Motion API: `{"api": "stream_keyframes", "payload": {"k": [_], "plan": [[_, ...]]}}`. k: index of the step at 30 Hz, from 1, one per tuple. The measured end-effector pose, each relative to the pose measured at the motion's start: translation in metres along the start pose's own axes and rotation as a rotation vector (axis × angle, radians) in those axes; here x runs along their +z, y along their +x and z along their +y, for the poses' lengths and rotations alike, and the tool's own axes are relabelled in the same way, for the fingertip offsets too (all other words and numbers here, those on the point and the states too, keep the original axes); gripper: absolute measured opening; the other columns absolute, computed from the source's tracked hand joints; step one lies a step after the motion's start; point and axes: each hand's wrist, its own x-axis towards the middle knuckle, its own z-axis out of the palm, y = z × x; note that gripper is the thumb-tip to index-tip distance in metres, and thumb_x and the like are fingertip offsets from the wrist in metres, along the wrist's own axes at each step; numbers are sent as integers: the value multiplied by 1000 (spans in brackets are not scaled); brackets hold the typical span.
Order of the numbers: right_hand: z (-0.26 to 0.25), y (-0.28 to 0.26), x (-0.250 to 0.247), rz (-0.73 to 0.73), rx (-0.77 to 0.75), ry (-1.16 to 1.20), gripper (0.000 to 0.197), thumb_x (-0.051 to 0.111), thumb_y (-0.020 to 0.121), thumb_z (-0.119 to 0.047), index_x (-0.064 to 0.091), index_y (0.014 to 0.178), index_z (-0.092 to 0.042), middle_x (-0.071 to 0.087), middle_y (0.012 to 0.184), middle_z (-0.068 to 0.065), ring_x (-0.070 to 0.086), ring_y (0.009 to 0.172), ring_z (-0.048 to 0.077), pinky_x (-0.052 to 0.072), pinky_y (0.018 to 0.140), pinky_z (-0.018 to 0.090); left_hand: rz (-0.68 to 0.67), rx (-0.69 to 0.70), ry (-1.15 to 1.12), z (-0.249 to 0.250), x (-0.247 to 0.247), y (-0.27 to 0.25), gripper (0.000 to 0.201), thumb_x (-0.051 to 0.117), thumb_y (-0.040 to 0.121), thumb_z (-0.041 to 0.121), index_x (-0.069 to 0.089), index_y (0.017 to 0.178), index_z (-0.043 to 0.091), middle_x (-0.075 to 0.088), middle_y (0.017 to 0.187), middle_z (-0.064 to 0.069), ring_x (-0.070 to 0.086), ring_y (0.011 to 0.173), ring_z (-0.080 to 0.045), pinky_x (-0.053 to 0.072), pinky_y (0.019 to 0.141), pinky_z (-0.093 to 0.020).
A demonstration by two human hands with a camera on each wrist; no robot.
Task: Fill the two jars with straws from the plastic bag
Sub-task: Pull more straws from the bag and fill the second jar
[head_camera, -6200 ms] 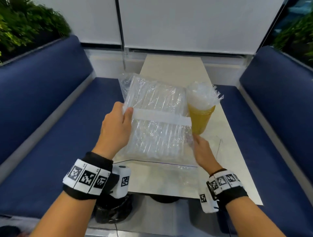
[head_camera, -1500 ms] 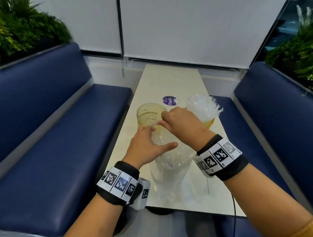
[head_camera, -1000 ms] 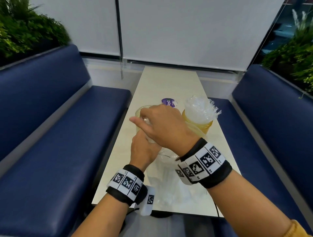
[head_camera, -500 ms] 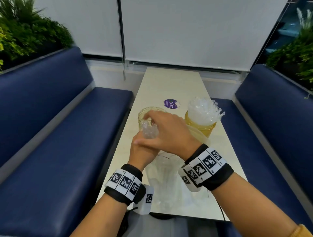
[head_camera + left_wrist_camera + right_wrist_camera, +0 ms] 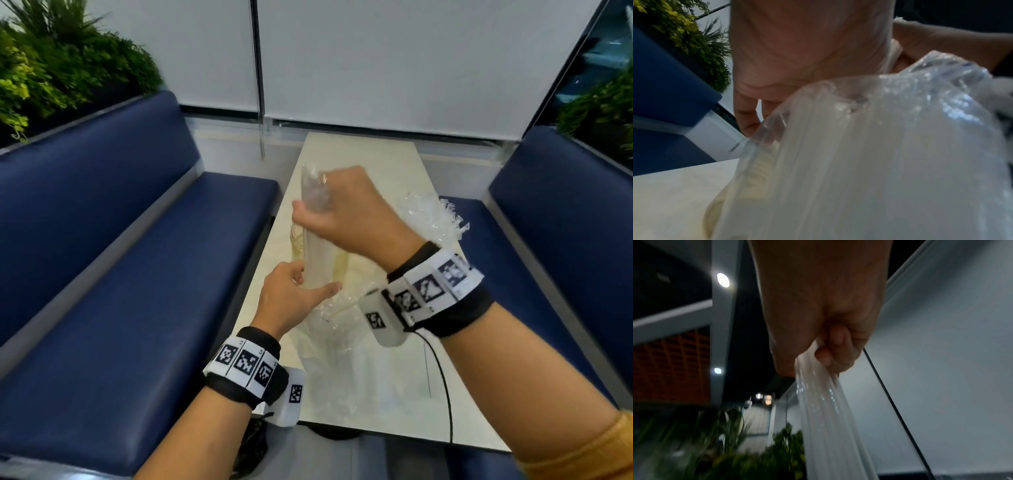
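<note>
Beyond your right hand [image 5: 346, 212], one jar [image 5: 428, 219] stands full. Right fingers [image 5: 835, 350] clench a straw bundle [image 5: 317, 240]; left hand [image 5: 291, 298] grips the plastic bag [image 5: 342, 329] mouth. Second jar [image 5: 297, 240] unfilled.

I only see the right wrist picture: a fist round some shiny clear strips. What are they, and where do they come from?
Observer: Straws. In the head view the right hand holds the bundle upright, its lower end in a plastic bag on the table.
Operator: And the other hand?
Observer: The left hand holds the bag's mouth.
Operator: Any jars?
Observer: A jar shows behind the bundle; wrapped straws bristle at the right.
</note>
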Motion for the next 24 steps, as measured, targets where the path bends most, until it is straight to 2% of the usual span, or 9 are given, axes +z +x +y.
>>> {"api": "stream_keyframes", "payload": {"k": [3, 5, 7, 11, 13, 15, 17, 21, 24], "plan": [[-13, 30, -42, 177, -29, 82, 39, 64, 81, -22, 43, 50, -9, 35, 47, 3, 27, 44, 9, 23, 46, 23, -1, -32, -38, -1, -10, -4, 46, 84, 60, 63, 68, 94, 37, 57, 96, 7, 58, 90, -12, 54, 83, -37], [-19, 48, -69, 286, -58, 127, 36, 64, 82, -22, 45, 54, -11, 35, 50, 0, 28, 46, 7, 22, 47, 20, 14, -53, -24, -7, -16, -6, 45, 85, 62, 57, 69, 99, 38, 55, 98, 9, 57, 93, -9, 52, 84, -32], [-16, 63, -85, 393, -67, 146, 36, 62, 84, -25, 48, 57, -5, 37, 51, 1, 30, 47, 6, 23, 48, 22, 28, -58, -4, -15, -24, -7, 44, 85, 63, 55, 69, 100, 39, 55, 97, 9, 57, 91, -9, 50, 82, -29], [15, 86, -76, 539, -9, 99, 41, 63, 83, -30, 57, 63, 6, 55, 60, 23, 43, 50, 19, 36, 51, 33, 40, -113, 4, -33, -38, -9, 39, 86, 69, 46, 69, 103, 39, 56, 99, 7, 55, 88, -5, 42, 70, -17], [40, 92, -56, 499, 55, 55, 35, 63, 82, -28, 55, 58, -3, 53, 55, 17, 42, 48, 15, 36, 48, 26, 41, -128, 18, -40, -43, -12, 36, 85, 72, 41, 68, 104, 37, 56, 99, 6, 54, 84, -5, 39, 65, -15], [66, 91, -28, 396, 116, -13, 36, 62, 83, -25, 45, 52, -16, 40, 46, -1, 33, 43, 12, 27, 44, 14, 41, -125, 3, -47, -47, -15, 30, 83, 77, 32, 68, 104, 35, 55, 99, 3, 56, 79, -10, 41, 64, -16], [90, 85, 7, 276, 185, -61, 45, 60, 84, -25, 33, 49, -21, 31, 42, -9, 28, 39, 8, 26, 43, 15, 47, -111, -17, -51, -49, -17, 25, 77, 83, 24, 68, 105, 32, 56, 100, 2, 57, 77, -11, 43, 65, -15], [127, 67, 70, 49, 353, -145, 48, 61, 88, -36, 33, 51, -23, 38, 49, -8, 42, 52, 15, 23, 46, 16, 75, -98, -69, -51, -51, -18, 22, 69, 90, 15, 68, 110, 25, 58, 103, -1, 57, 79, -5, 44, 61, -5], [140, 52, 95, -116, 461, -203, 48, 60, 91, -43, 43, 58, -14, 43, 54, -2, 52, 61, 21, 28, 50, 23, 54, -88, -78, -44, -51, -18, 25, 68, 91, 17, 66, 115, 24, 58, 106, 1, 58, 81, -3, 44, 60, -4]]}}
